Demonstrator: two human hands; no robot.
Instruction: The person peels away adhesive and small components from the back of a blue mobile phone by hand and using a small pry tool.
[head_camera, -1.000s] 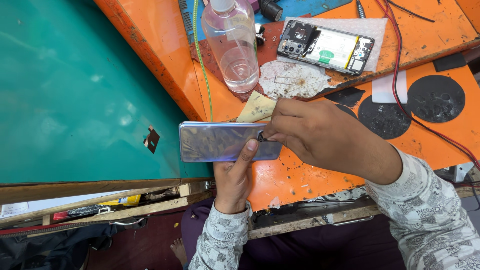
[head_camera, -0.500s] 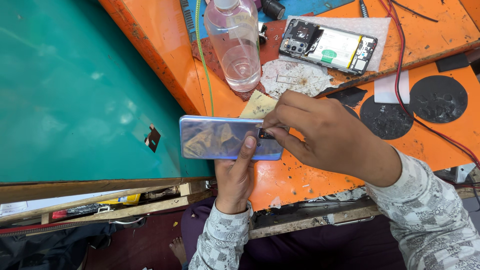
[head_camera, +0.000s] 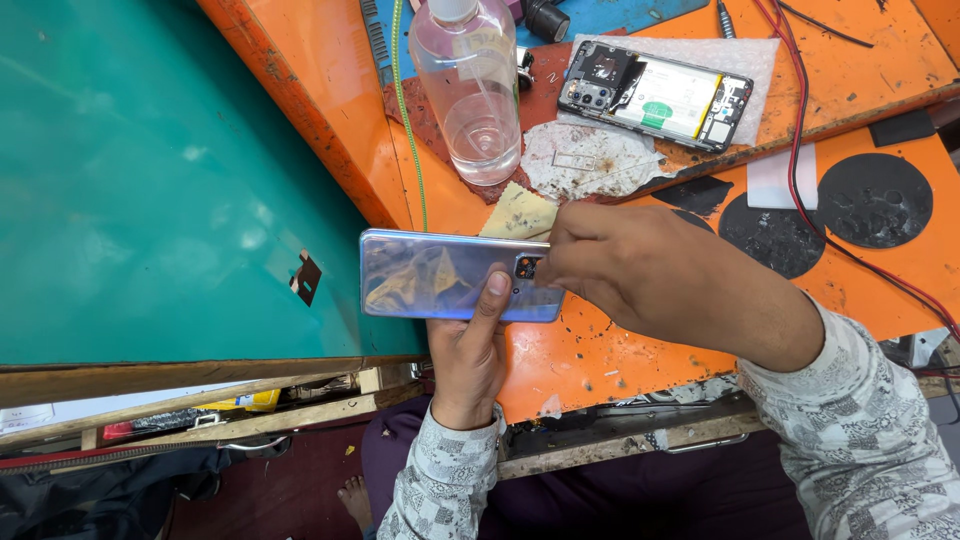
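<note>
So the shiny blue phone back cover (head_camera: 440, 275) lies sideways just below the clear bottle (head_camera: 470, 85), long axis left-right. Left hand (head_camera: 468, 350) grips it from underneath, right hand (head_camera: 640, 270) pinches its camera-end corner, over the orange desk (head_camera: 600, 350).

Your orange tabletop (head_camera: 600, 350) carries a clear bottle (head_camera: 470, 90), opened phone (head_camera: 655, 97) on foam, black discs (head_camera: 875, 200).
</note>
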